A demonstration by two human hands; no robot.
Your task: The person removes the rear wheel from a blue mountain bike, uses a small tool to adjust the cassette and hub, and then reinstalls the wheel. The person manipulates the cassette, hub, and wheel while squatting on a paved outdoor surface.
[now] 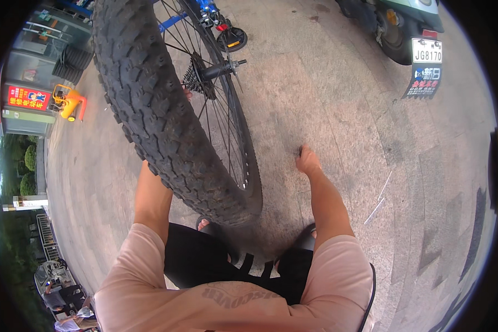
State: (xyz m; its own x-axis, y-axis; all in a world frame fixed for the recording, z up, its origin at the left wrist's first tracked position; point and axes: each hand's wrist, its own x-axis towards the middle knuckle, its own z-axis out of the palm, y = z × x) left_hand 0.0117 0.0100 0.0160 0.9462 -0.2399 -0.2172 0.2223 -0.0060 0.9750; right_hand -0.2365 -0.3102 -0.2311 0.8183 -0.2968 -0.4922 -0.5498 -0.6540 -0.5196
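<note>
Clearly nearest the camera, a bicycle wheel (149, 116) looms in front of the person, left of centre, its lower end in view over the gap between the feet. The fat black tyre is covered in chunky square knobs, dusty grey along the tread; dark spokes fan out inside the black rim, and around the hub (218, 70) sit stacked sprockets (194, 76), with an axle end poking out to the right. The left hand (188, 95) is mostly hidden behind the tyre, a bit of finger showing near the sprockets; how far open it is, or whether it grips, I cannot tell. The right hand (308, 160), well apart from the wheel, has its fingers curled in around a small dark thing (301, 150), too small to identify.
</note>
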